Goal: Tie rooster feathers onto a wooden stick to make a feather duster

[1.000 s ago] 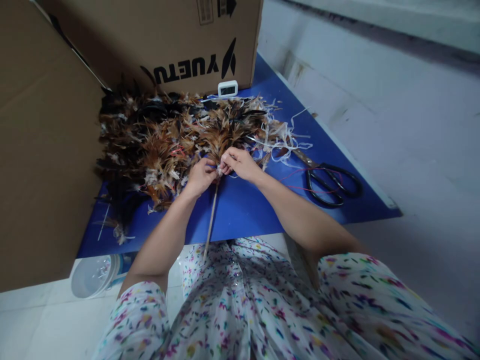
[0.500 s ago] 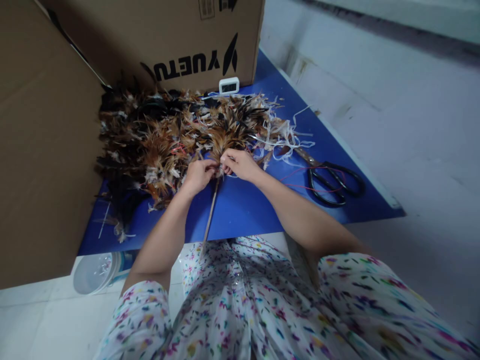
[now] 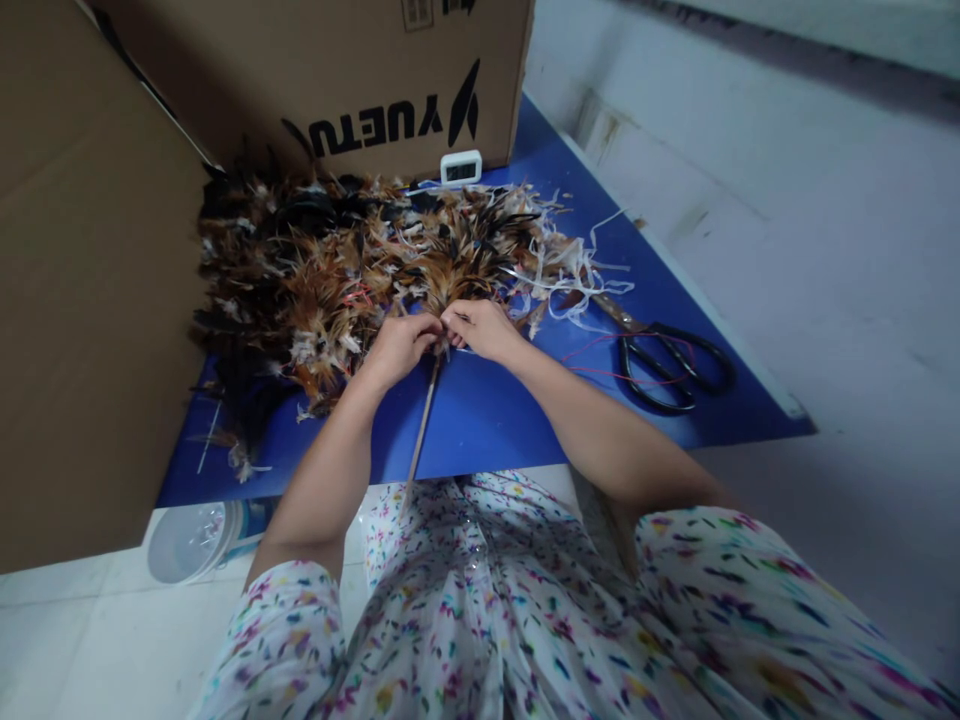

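My left hand [image 3: 405, 347] and my right hand [image 3: 480, 330] meet at the top of a thin stick [image 3: 424, 425], fingers pinched together. Brown and black feathers [image 3: 457, 265] fan out from the stick just beyond my fingertips, like the head of a feather duster. The stick's lower end passes the table edge toward my lap. Both hands are closed at the base of the feathers; what lies between the fingertips is mostly hidden. A heap of loose feathers [image 3: 315, 290] spreads to the left and behind.
Large black-handled scissors [image 3: 671, 365] lie at the right with red thread near them. White plastic strips [image 3: 577, 285] tangle beside the blades. A small white digital display [image 3: 460, 168] stands before a cardboard box [image 3: 300, 60]. Below the blue table [image 3: 495, 420] is a bucket [image 3: 187, 545].
Both hands stay at the base of the feathers. The left fingers have shifted slightly toward the right hand; the view has moved a little.
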The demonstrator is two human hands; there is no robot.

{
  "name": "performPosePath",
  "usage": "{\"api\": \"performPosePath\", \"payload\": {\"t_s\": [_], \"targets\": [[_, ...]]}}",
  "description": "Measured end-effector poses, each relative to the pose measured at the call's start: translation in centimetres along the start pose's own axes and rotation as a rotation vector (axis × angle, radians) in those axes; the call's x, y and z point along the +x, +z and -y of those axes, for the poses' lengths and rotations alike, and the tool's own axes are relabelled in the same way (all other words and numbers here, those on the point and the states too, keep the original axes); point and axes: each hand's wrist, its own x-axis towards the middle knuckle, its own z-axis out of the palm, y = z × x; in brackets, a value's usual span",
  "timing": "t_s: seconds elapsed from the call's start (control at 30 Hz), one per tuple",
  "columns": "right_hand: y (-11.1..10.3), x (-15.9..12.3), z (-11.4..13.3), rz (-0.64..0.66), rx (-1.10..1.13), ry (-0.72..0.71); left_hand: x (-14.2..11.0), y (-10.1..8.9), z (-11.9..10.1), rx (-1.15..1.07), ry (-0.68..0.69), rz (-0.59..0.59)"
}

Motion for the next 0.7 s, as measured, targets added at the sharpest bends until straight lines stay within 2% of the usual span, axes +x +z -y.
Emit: {"api": "performPosePath", "payload": {"t_s": [0.23, 0.5, 0.7], "targets": [[-0.1, 0.3, -0.2, -0.007, 0.032, 0.034, -0.2, 0.2, -0.3, -0.088, 0.04, 0.042], [-0.1, 0.4, -0.4, -0.028, -0.026, -0.001, 0.0, 0.7, -0.8, -0.022, 0.02, 0.026], [-0.1, 0.3, 0.0, -0.02, 0.007, 0.026, 0.1, 1.4, -1.1, -0.011, -0.063, -0.028]]}}
